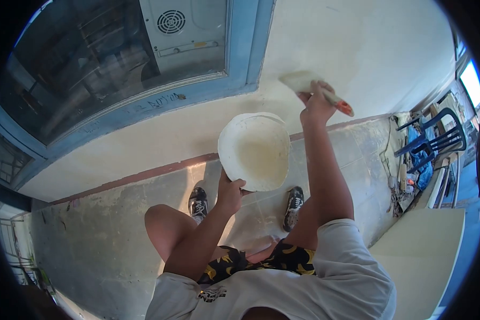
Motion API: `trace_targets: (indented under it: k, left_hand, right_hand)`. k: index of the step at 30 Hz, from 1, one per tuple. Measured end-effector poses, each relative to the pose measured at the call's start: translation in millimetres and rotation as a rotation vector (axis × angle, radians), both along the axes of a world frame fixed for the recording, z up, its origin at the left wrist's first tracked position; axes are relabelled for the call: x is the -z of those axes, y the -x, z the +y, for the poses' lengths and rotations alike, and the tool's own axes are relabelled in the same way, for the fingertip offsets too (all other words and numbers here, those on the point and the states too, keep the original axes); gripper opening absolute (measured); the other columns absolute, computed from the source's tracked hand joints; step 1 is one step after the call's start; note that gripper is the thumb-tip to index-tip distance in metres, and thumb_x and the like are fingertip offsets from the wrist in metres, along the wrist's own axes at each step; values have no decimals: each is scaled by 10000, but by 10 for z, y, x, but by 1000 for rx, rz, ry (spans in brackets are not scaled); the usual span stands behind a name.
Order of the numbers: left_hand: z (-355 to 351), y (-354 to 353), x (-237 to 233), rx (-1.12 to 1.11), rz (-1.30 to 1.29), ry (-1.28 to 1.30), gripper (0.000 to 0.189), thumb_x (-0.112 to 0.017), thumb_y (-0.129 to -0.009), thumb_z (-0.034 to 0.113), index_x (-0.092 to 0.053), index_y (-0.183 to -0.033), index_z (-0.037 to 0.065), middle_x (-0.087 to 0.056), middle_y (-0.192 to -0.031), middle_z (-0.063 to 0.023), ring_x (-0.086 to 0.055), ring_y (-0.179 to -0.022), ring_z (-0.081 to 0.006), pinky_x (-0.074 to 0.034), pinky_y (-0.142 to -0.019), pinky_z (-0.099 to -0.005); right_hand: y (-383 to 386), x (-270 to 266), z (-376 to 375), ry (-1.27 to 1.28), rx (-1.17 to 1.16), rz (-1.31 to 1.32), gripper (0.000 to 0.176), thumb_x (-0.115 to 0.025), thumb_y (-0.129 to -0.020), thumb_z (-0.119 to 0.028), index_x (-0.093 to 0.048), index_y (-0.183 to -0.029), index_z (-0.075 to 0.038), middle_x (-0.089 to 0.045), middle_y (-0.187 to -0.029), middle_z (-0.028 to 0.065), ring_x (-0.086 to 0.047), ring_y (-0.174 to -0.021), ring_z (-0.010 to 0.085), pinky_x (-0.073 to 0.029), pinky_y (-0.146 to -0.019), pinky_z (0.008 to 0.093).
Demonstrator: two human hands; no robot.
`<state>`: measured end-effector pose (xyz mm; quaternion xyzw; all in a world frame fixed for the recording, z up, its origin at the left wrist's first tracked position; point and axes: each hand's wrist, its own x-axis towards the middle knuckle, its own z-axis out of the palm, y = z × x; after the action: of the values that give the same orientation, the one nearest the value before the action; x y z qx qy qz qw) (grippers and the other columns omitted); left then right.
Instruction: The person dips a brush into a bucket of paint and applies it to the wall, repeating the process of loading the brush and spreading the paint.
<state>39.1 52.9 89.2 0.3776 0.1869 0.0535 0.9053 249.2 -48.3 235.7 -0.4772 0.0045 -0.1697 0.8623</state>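
Bowl (229, 141), cream-coloured contents (260, 154); left hand (231, 195) pinching its near rim.
Right hand (319, 104) clenched on brush (342, 105); brush head (297, 81) blurred, fill depth unclear.

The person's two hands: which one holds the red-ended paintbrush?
The right hand, up by the wall with the paintbrush; the left hand grips the near edge of the white bowl.

White bowl (230, 148), open side up; red-ended brush (300, 81) aslant at wall (368, 48).

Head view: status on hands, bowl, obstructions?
Left hand holds white round bowl by near edge. Right hand grips red-ended pale brush at cream wall; contact unclear. Blue plastic chair off right, apart from hands.
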Motion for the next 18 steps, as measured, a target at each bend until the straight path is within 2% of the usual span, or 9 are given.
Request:
trace_targets:
  k: [2, 3, 5, 8, 10, 13, 14, 16, 18]
  left_hand:
    - [-17, -13, -32, 0, -14, -9, 667, -402, -692, -106, -255, -1304, 115, -424, -1215, -141, -541, -1043, -319, -553, -746, -490]
    - [-28, -12, -33, 5, -16, -12, 666, -401, -694, -108, -254, -1305, 113, -424, -1217, -143, -540, -1045, -320, -552, -751, -494]
    - [-37, -15, -51, 11, -14, -20, 666, -401, -695, -109, -254, -1306, 111, -424, -1218, -144, -539, -1047, -321, -550, -756, -497]
    - [-51, 33, -24, -24, 40, 18, 658, -399, -698, -114, -260, -1303, 103, -424, -1222, -146, -537, -1052, -319, -549, -769, -493]
    - [-39, 11, 12, 5, 1, -10, 679, -409, -682, -105, -232, -1312, 77, -420, -1228, -169, -545, -1049, -350, -538, -791, -536]
    - [-35, 41, -88, -13, -8, -20, 681, -408, -681, -102, -229, -1312, 77, -416, -1230, -168, -543, -1052, -347, -538, -793, -531]
    - [-25, 46, -109, -22, -26, -16, 681, -408, -681, -102, -229, -1312, 77, -416, -1230, -168, -543, -1052, -347, -538, -793, -531]
    - [-13, 71, -131, -30, -25, -23, 699, -395, -696, -116, -232, -1339, 107, -423, -1224, -145, -539, -1055, -313, -559, -762, -467]
    - [5, 51, -138, -30, -35, -27, 696, -393, -693, -117, -237, -1334, 105, -422, -1225, -143, -539, -1054, -311, -559, -761, -468]
  right_hand:
    - [-144, 252, 70, -5, -55, 77, 175, -556, -794, 7, -465, -943, 7, -532, -981, 166, -615, -815, 264, -585, -620, 377]
    - [-221, 169, 159, -23, -48, 57, 170, -556, -793, 11, -467, -938, 12, -530, -976, 165, -614, -812, 267, -586, -622, 382]
    - [-369, -126, 285, -47, -45, -6, 165, -552, -793, 19, -469, -935, 17, -524, -973, 167, -612, -807, 272, -588, -622, 387]
    - [-194, -858, 309, -131, -106, -212, 162, -542, -797, 24, -466, -940, 20, -511, -990, 174, -609, -797, 280, -587, -631, 385]
    - [-38, -1087, 247, -145, -90, -311, 175, -547, -801, 12, -456, -950, 25, -512, -989, 175, -610, -792, 276, -584, -644, 373]
    - [21, -774, 126, -99, -10, -275, 212, -554, -813, -16, -447, -995, -5, -532, -967, 152, -612, -788, 246, -576, -626, 331]
    - [37, -535, 80, -89, -2, -172, 232, -554, -807, 4, -452, -1014, -9, -502, -1021, 150, -599, -855, 291, -582, -654, 367]
    - [34, 15, 70, -72, 14, 3, 217, -556, -807, 3, -456, -999, -9, -509, -1018, 151, -601, -860, 292, -587, -639, 389]
    - [-34, 302, 150, -41, -23, 148, 194, -561, -794, 14, -470, -965, 14, -508, -1011, 161, -599, -854, 297, -588, -654, 408]
